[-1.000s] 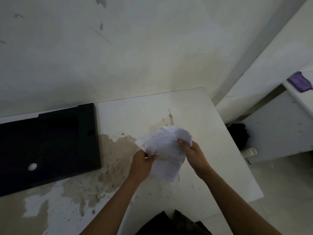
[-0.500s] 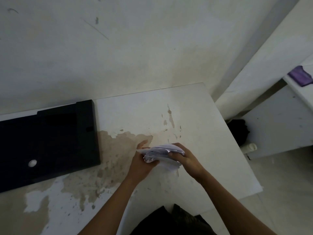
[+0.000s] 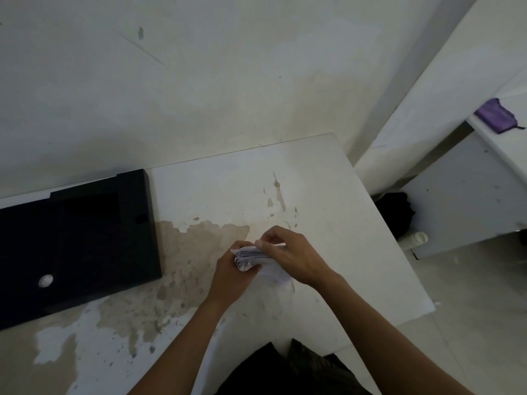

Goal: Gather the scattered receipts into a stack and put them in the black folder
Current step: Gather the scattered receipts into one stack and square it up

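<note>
A bundle of white receipts (image 3: 251, 257) is held just above the stained white table (image 3: 328, 195), near its middle. My left hand (image 3: 232, 276) grips the bundle from below and from the left. My right hand (image 3: 293, 256) lies over the top of it, fingers curled around its far edge, so most of the paper is hidden; a loose end (image 3: 275, 270) sticks out beneath the right palm. The black folder (image 3: 77, 246) lies flat and closed at the table's left side, about a hand's width from my left hand. It has a small round silver snap (image 3: 45, 280).
The table's right edge and front corner drop to a tiled floor (image 3: 470, 323). A wall rises directly behind the table. To the right stand a white cabinet (image 3: 462, 195) with a purple cloth (image 3: 496, 115) on top, a dark bundle (image 3: 395, 212) and a white pipe (image 3: 416, 240) on the floor.
The receipts went from a loose, fanned sheaf held up to a compact bundle held lower. My right hand shifted from the right edge to over the top of the bundle.
</note>
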Tool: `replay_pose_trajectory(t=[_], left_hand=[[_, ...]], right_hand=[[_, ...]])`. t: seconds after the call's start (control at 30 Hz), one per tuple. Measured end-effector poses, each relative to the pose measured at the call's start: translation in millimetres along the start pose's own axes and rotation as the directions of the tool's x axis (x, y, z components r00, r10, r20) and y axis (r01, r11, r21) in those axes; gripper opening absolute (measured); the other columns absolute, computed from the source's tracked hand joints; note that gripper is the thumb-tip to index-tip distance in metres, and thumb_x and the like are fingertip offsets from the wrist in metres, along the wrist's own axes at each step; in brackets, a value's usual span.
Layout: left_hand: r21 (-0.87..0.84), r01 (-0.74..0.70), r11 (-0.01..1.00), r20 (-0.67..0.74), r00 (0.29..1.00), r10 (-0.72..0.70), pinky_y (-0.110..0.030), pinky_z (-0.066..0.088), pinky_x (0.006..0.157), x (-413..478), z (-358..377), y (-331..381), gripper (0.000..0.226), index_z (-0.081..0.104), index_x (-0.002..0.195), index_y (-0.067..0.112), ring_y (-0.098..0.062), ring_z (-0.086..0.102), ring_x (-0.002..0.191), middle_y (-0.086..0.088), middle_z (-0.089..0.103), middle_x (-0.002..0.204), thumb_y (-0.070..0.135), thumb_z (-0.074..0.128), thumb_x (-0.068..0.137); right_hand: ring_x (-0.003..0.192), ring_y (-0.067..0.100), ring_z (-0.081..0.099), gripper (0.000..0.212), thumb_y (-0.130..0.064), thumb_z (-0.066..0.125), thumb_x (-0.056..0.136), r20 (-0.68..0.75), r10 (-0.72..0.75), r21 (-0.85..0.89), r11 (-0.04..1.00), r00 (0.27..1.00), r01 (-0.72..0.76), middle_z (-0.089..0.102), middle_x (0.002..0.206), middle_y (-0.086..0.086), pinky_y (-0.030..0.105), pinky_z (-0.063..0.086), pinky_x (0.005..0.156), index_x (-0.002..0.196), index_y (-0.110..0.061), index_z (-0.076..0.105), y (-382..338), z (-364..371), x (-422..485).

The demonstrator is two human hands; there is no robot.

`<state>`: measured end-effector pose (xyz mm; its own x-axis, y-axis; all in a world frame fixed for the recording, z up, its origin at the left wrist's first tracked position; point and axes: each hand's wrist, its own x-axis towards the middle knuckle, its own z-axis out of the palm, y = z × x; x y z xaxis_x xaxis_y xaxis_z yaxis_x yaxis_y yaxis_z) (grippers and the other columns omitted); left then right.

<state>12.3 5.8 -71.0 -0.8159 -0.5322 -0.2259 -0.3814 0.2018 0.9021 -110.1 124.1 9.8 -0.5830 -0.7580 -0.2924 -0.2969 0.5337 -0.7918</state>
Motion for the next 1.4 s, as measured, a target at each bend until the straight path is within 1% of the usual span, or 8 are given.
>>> replay_pose_trajectory(t=[0.07,0.23,0.43,0.63,0.73,1.03,1.23,1.4], left_hand=[[0.002,0.016,1.000,-0.015,1.000,-0.016,-0.010,0.048,0.076,-3.8,-1.7,3.8,0.028,0.057,0.098,0.029,0.012,0.063,0.082,0.011,0.064,0.089,0.041,0.072,0.078],[-0.029,-0.024,0.999,-0.060,0.998,0.022,-0.009,0.049,0.071,-7.4,-3.6,10.0,0.026,0.059,0.095,0.033,-0.001,0.065,0.082,0.012,0.069,0.091,0.030,0.071,0.073],[0.039,0.040,0.998,-0.045,0.998,-0.038,-0.002,0.043,0.068,-4.0,-1.5,15.2,0.028,0.057,0.089,0.029,0.018,0.059,0.075,0.020,0.059,0.081,0.007,0.073,0.082],[-0.079,0.185,0.980,-0.070,0.979,-0.191,-0.018,0.047,0.059,-3.0,-4.6,20.5,0.014,0.061,0.076,0.025,0.000,0.058,0.062,0.012,0.062,0.067,0.026,0.072,0.084],[-0.177,0.229,0.957,-0.097,0.964,-0.248,-0.025,0.055,0.062,-3.7,-5.7,26.9,0.013,0.065,0.084,0.025,-0.011,0.066,0.075,0.007,0.069,0.080,0.038,0.068,0.086],[-0.368,0.305,0.878,0.057,0.950,-0.306,-0.044,0.056,0.089,6.6,-3.0,40.2,0.034,0.059,0.125,0.023,-0.019,0.066,0.103,0.001,0.068,0.117,0.028,0.061,0.092],[-0.536,0.306,0.787,-0.058,0.916,-0.396,-0.041,0.059,0.076,2.9,-2.8,45.6,0.023,0.063,0.114,0.021,-0.025,0.068,0.094,-0.004,0.071,0.107,0.019,0.061,0.091],[-0.613,0.229,0.756,-0.131,0.914,-0.383,-0.047,0.059,0.078,-0.1,-10.1,58.2,0.026,0.062,0.117,0.020,-0.030,0.067,0.096,-0.008,0.070,0.109,0.018,0.062,0.091]], right_hand=[[0.099,0.008,0.062,0.033,-0.056,0.054,0.090,-0.072,0.005,0.015,1.000,0.997,-0.004,0.069,0.101,-0.011,0.026,0.050,0.087,0.097,-0.025,0.066,-1.8,-0.3,0.6],[0.091,0.010,0.064,0.024,-0.045,0.056,0.094,-0.146,0.112,-0.035,0.992,0.983,-0.118,0.070,0.095,-0.008,0.032,0.054,0.087,0.092,-0.023,0.066,14.5,0.5,4.1],[0.085,0.005,0.061,0.031,-0.051,0.052,0.094,-0.147,0.106,-0.030,0.993,0.983,-0.112,0.067,0.095,-0.010,0.019,0.047,0.077,0.099,-0.024,0.065,19.4,1.5,1.6],[0.110,0.011,0.061,0.058,-0.064,0.051,0.085,-0.021,0.210,0.474,0.863,0.978,-0.175,0.063,0.119,-0.003,0.023,0.048,0.087,0.124,-0.021,0.055,40.7,0.7,-19.2],[0.106,0.014,0.065,0.068,-0.062,0.069,0.074,0.102,0.253,0.414,0.868,0.962,-0.273,0.065,0.118,-0.004,0.033,0.059,0.085,0.127,-0.024,0.052,48.9,6.1,-25.5],[0.110,0.018,0.065,0.043,-0.037,0.058,0.093,0.092,0.278,0.483,0.827,0.956,-0.287,0.066,0.123,-0.002,0.044,0.054,0.097,0.132,-0.019,0.052,30.6,10.2,-13.5],[0.118,0.018,0.056,0.040,-0.033,0.050,0.098,0.154,0.233,0.346,0.898,0.960,-0.273,0.055,0.132,-0.001,0.044,0.047,0.104,0.135,-0.021,0.042,21.0,9.2,-11.2],[0.110,0.019,0.059,0.033,-0.028,0.048,0.101,0.165,0.170,0.262,0.942,0.972,-0.209,0.060,0.123,0.000,0.034,0.059,0.082,0.133,-0.019,0.048,18.3,7.3,-15.4]])
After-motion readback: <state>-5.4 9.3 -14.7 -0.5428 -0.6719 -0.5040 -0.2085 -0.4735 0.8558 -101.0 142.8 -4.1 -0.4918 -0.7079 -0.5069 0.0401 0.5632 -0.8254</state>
